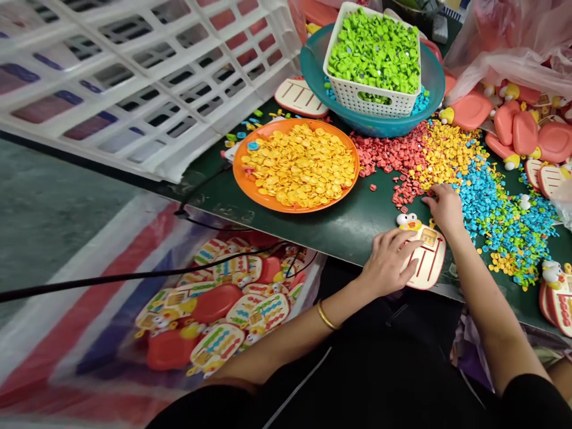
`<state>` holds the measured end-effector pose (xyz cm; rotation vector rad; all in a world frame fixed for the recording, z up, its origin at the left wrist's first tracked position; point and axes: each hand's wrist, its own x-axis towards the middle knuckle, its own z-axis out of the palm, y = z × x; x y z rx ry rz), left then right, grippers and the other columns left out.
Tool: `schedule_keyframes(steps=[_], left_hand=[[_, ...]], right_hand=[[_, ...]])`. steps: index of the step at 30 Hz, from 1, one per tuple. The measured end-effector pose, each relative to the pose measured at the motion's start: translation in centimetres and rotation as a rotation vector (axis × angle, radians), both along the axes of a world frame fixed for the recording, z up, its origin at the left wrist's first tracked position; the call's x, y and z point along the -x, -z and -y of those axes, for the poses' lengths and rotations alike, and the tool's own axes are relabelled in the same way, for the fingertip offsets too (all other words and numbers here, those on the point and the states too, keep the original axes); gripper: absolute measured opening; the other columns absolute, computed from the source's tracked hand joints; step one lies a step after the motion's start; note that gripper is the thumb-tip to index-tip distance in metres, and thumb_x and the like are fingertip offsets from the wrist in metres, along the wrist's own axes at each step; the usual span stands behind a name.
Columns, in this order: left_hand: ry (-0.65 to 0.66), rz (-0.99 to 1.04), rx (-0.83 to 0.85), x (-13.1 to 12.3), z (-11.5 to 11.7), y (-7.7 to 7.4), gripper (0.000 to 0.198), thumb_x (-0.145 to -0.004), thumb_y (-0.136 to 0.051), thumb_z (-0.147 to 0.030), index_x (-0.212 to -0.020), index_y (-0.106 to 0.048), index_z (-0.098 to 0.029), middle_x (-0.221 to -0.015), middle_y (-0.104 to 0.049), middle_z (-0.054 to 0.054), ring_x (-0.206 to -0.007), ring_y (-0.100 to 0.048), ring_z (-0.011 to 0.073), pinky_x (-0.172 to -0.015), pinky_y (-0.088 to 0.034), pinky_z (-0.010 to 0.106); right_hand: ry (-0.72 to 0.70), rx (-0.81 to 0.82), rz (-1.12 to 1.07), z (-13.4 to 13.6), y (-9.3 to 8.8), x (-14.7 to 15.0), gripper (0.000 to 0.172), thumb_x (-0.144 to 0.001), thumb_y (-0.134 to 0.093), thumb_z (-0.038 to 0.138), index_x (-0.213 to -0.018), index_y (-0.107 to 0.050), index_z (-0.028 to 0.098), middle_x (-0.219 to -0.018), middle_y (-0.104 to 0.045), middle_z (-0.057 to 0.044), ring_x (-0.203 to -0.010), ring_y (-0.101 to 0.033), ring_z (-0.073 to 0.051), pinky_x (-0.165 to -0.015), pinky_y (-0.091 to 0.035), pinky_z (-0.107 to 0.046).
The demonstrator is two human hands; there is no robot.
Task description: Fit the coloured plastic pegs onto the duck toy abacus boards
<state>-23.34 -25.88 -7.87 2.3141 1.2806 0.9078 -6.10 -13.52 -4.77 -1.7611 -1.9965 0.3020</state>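
Note:
A cream toy board with a duck head point(429, 262) lies face up at the table's front edge. It has red slots and a small gold panel. My left hand point(391, 262) holds the board at its left side, with fingers and thumb over its face. Just beyond the board, my right hand point(447, 211) reaches into the near edge of loose small yellow pieces point(440, 158) and red pieces point(395, 149). Its thumb and index finger are bent together at the pile; whatever is between them is too small to make out. Blue pieces point(473, 190) lie right of this hand.
An orange plate of yellow pieces point(239, 185) stands left. Behind are a teal basin point(313, 71) and a white basket of green pieces point(344, 95). A white crate point(165, 143) leans at left. Finished-looking boards point(218, 345) fill a striped sack below. Red backs point(525, 131) lie right.

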Motion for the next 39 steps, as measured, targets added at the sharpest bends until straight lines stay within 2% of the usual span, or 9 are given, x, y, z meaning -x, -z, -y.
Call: schedule_keyframes(steps=[4, 8, 13, 16, 20, 23, 30, 34, 39], left_hand=[[0.148, 0.003, -0.014, 0.3, -0.3, -0.1, 0.038, -0.096, -0.045, -0.022, -0.131, -0.058, -0.022, -0.133, -0.063, 0.009, -0.127, -0.050, 0.0275, -0.102, -0.039, 0.048], [0.087, 0.111, -0.035, 0.3, -0.4, 0.1, 0.040, -0.094, -0.049, -0.025, -0.131, -0.057, -0.013, -0.126, -0.063, 0.014, -0.121, -0.052, 0.0281, -0.102, -0.046, 0.047], [0.019, 0.143, -0.031, 0.1, -0.3, 0.1, 0.033, -0.090, -0.054, -0.025, -0.121, -0.060, -0.014, -0.118, -0.062, 0.014, -0.114, -0.053, 0.0285, -0.102, -0.048, 0.050], [-0.019, 0.141, -0.036, 0.0, -0.2, 0.0, 0.029, -0.090, -0.055, -0.025, -0.115, -0.060, -0.012, -0.114, -0.061, 0.015, -0.111, -0.053, 0.0287, -0.100, -0.048, 0.049], [-0.020, 0.143, -0.041, 0.0, -0.2, 0.0, 0.027, -0.089, -0.055, -0.024, -0.114, -0.059, -0.013, -0.114, -0.060, 0.014, -0.110, -0.054, 0.0283, -0.100, -0.049, 0.048], [-0.022, 0.156, -0.041, 0.0, -0.2, 0.1, 0.027, -0.089, -0.056, -0.024, -0.114, -0.058, -0.014, -0.115, -0.060, 0.014, -0.111, -0.053, 0.0280, -0.100, -0.049, 0.047], [-0.054, 0.156, -0.043, 0.0, -0.1, 0.2, 0.019, -0.089, -0.056, -0.023, -0.106, -0.057, -0.016, -0.107, -0.060, 0.012, -0.106, -0.054, 0.0274, -0.094, -0.050, 0.046], [-0.054, 0.145, -0.032, 0.0, 0.0, 0.2, 0.017, -0.089, -0.056, -0.025, -0.104, -0.056, -0.017, -0.103, -0.059, 0.011, -0.103, -0.053, 0.0269, -0.093, -0.049, 0.045], [-0.047, 0.138, 0.031, 0.0, -0.1, 0.2, 0.018, -0.089, -0.057, -0.030, -0.102, -0.053, -0.018, -0.104, -0.057, 0.011, -0.101, -0.051, 0.0267, -0.092, -0.049, 0.044]], right_hand=[[-0.029, 0.087, 0.119, -2.2, 0.8, -0.3, 0.007, -0.083, -0.064, 0.016, -0.084, -0.070, 0.017, -0.093, -0.061, -0.010, -0.082, -0.058, -0.023, -0.076, -0.044, -0.035], [-0.074, 0.083, 0.086, -1.3, 1.4, -0.9, 0.008, -0.079, -0.066, 0.016, -0.087, -0.067, 0.018, -0.091, -0.057, -0.007, -0.076, -0.054, -0.020, -0.072, -0.043, -0.033], [-0.188, 0.127, 0.036, -0.4, 0.7, -1.6, 0.006, -0.081, -0.059, 0.016, -0.082, -0.063, 0.020, -0.086, -0.060, -0.006, -0.080, -0.055, -0.020, -0.074, -0.044, -0.032], [-0.167, 0.136, -0.094, 1.4, -0.2, -2.6, 0.010, -0.085, -0.053, 0.020, -0.085, -0.064, 0.020, -0.082, -0.064, -0.005, -0.076, -0.057, -0.020, -0.073, -0.045, -0.032], [-0.032, 0.186, -0.384, 5.6, -0.6, -4.0, 0.019, -0.089, -0.052, 0.033, -0.089, -0.066, 0.020, -0.083, -0.067, -0.005, -0.070, -0.059, -0.018, -0.067, -0.047, -0.031], [-0.006, 0.173, -0.374, 8.1, -0.4, -4.0, 0.018, -0.087, -0.054, 0.033, -0.083, -0.067, 0.020, -0.085, -0.068, -0.005, -0.076, -0.060, -0.019, -0.072, -0.048, -0.033], [-0.032, 0.180, -0.511, 9.3, 0.8, -3.5, 0.014, -0.087, -0.054, 0.030, -0.085, -0.064, 0.021, -0.085, -0.065, -0.003, -0.080, -0.060, -0.018, -0.074, -0.048, -0.032], [0.053, 0.058, -0.375, 9.8, 1.3, -3.5, 0.016, -0.088, -0.056, 0.030, -0.090, -0.069, 0.020, -0.090, -0.061, -0.005, -0.078, -0.057, -0.018, -0.073, -0.049, -0.035], [-0.075, -0.047, -0.241, 12.8, 1.6, -2.3, 0.026, -0.093, -0.048, 0.024, -0.096, -0.074, 0.024, -0.093, -0.063, -0.008, -0.089, -0.062, -0.021, -0.081, -0.053, -0.037]])
